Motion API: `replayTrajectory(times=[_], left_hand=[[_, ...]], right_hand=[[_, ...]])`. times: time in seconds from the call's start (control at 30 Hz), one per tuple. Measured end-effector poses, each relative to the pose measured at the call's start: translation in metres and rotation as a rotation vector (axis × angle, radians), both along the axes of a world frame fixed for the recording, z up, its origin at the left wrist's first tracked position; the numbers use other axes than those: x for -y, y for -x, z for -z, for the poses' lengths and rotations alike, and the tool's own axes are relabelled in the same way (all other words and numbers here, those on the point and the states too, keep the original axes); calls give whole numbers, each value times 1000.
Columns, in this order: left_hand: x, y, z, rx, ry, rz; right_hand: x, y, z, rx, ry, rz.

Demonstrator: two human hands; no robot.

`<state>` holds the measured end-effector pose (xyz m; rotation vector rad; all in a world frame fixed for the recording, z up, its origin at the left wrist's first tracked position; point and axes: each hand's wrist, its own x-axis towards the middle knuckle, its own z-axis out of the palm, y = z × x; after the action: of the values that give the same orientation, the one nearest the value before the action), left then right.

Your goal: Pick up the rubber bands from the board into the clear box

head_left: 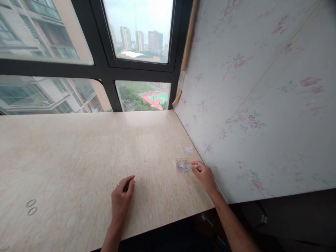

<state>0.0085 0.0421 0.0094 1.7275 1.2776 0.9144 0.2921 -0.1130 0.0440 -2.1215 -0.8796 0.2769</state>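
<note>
A small clear compartment box (183,165) lies on the countertop near the wall. Small coloured rings or bands, among them yellow, pink and green ones, sit in its sections. My right hand (203,175) is at the box's right side, with thumb and curled fingers closed at its edge. Well to the left of the box, my left hand (123,192) rests low over the countertop. Its thumb and fingertips are pinched together, and anything between them is too small to make out. A clear piece like a lid (188,149) lies just behind the box.
The pale marbled countertop (78,157) runs back to dark-framed windows (141,71). Two thin rings (32,207) lie at the far left. A flowered wall (249,105) bounds the right side. A cable (262,213) hangs below the wall panel at the lower right.
</note>
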Motion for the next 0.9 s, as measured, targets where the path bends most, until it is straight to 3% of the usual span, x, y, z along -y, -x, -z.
replayTrajectory(times=[0.2,0.4,0.57,0.63,0.73,0.9], left_hand=[[2,-1,-5,7,-16,-1],[4,-2,-4,16,-31,18],[0,18,-5,91,33,86],[-7,38,-7,91,36,17],[-23,81,-10,3,-27,-224],[-51,163,-16,-420,-106,-508]], right_hand=[[15,24,11,-42,-116,-67],[29,51,32,58,-64,-245],[34,46,37,75,-77,-239],[34,42,41,83,-69,-259],[35,37,49,112,-54,-297],[38,23,66,165,30,-329]])
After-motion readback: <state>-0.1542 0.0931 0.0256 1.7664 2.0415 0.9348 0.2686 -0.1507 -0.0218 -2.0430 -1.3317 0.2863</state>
